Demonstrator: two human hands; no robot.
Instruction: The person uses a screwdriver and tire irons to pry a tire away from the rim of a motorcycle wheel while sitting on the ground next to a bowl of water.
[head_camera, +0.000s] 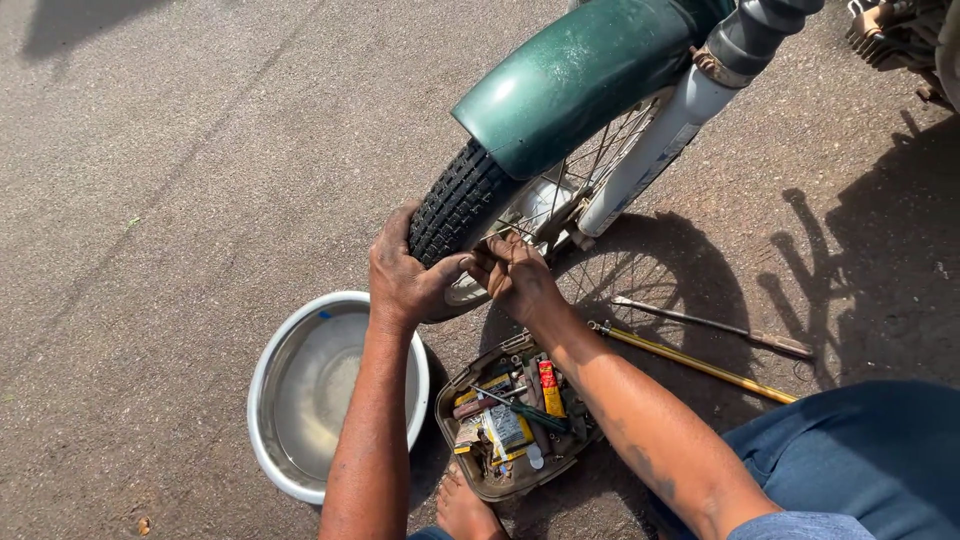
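grey sunlit asphalt (180, 150) under motorcycle wheel (460, 205)

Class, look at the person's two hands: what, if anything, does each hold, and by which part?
Both hands grip the motorcycle tyre at its lower edge: left hand around the tread, right hand at the sidewall by the rim.

Left arm: bare, stretched forward from the bottom edge.
Left hand (405, 275): grimy, palm down, fingers curled in a grip.
Right arm: bare, angled in from lower right.
Right hand (520, 275): grimy, fingers bent and pinching, just beside the left hand.
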